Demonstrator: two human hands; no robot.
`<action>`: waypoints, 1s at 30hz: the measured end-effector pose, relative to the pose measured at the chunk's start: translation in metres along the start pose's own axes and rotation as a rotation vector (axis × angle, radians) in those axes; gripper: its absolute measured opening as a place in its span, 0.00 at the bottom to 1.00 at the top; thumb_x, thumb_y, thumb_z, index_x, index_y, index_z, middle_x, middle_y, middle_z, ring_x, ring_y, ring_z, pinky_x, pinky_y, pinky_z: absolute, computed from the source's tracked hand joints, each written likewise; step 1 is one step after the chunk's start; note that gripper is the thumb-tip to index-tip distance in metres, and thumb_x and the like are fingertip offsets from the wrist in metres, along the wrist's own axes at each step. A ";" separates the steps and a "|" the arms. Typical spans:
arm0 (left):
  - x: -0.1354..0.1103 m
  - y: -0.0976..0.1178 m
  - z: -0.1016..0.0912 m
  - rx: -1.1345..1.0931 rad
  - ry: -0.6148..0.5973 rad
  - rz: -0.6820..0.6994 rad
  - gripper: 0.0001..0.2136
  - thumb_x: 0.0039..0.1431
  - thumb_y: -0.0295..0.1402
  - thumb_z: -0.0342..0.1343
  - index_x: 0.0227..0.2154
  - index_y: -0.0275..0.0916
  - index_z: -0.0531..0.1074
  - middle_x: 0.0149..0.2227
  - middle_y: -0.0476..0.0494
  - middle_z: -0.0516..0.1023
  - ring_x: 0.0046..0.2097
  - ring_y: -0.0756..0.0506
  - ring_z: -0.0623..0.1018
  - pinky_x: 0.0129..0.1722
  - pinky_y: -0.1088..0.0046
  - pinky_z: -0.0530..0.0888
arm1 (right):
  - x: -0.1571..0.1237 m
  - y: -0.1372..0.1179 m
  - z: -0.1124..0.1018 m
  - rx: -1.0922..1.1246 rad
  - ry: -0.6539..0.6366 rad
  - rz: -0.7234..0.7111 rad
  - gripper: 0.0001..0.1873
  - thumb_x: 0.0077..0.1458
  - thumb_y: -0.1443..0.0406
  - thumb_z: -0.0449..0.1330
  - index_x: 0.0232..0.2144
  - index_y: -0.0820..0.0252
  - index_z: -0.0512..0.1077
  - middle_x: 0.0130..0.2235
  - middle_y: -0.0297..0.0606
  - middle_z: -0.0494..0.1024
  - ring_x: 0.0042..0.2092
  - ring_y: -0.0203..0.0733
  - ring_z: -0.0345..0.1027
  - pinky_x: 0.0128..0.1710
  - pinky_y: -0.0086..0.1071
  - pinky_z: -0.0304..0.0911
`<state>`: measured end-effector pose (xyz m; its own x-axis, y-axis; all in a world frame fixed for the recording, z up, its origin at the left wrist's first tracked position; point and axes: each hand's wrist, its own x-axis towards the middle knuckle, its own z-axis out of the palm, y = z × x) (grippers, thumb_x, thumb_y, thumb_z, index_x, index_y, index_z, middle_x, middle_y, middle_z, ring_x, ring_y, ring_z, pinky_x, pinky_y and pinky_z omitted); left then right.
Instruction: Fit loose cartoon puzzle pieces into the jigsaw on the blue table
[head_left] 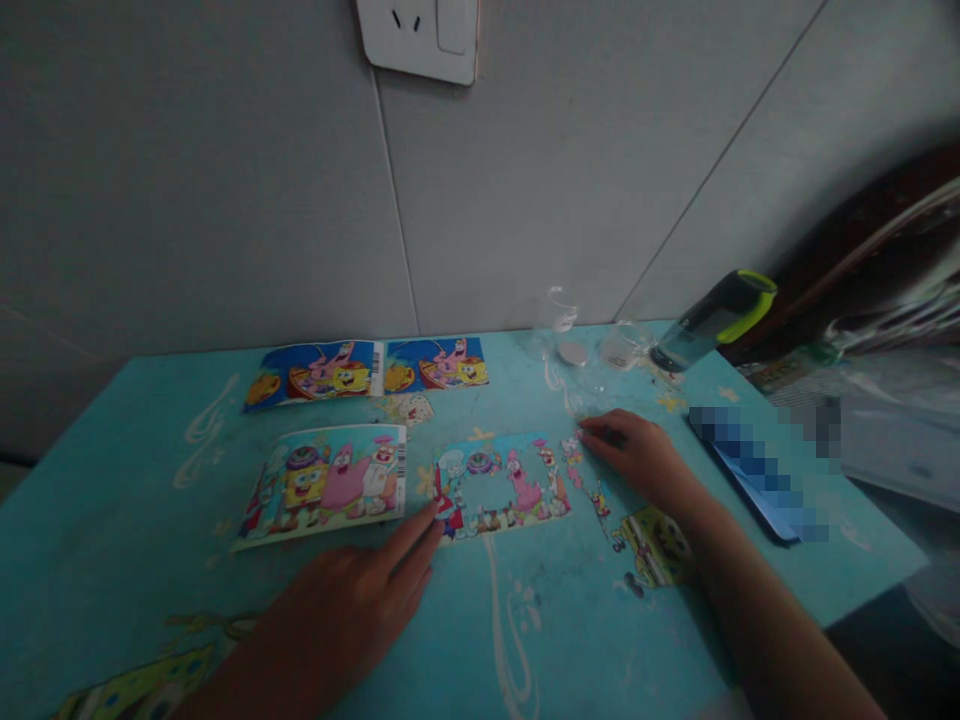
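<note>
Left hand (360, 595): Fingers extended, tips at the near left corner of the part-built puzzle, apparently to steady it. Thumb hidden; cannot tell whether it grips a piece.
Right hand (637, 455): Fingers drawn narrow over the top of the loose pieces (574, 455). Cannot tell whether one is held.
Part-built puzzle (529, 490): Flat on the table (562, 620) between the hands, border largely laid, middle open.
Loose pieces: In a strip just right of the puzzle, presumably for easy reach.
Picture card (322, 485): Just left of the puzzle, showing a matching scene; likely placed for comparison.
Back row: A blue puzzle (450, 365) lies beside a blue card (322, 378), apparently set back to leave working room.
Right rear: Clear cups (622, 345) and a bottle (694, 320) stand near the wall, clear of the pieces.
</note>
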<state>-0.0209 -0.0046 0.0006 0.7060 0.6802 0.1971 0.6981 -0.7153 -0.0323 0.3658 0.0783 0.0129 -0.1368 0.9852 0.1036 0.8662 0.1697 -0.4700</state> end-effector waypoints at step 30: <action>0.001 0.001 -0.007 0.058 -0.068 0.045 0.18 0.66 0.25 0.49 0.57 0.37 0.72 0.64 0.36 0.69 0.32 0.49 0.80 0.25 0.71 0.74 | 0.002 0.002 0.000 0.027 -0.003 0.141 0.16 0.56 0.53 0.63 0.40 0.57 0.79 0.32 0.37 0.80 0.31 0.43 0.72 0.30 0.34 0.63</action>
<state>-0.0200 -0.0057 0.0082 0.7417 0.6584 0.1276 0.6700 -0.7360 -0.0968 0.3673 0.0802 0.0123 -0.0156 0.9994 0.0323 0.8639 0.0298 -0.5028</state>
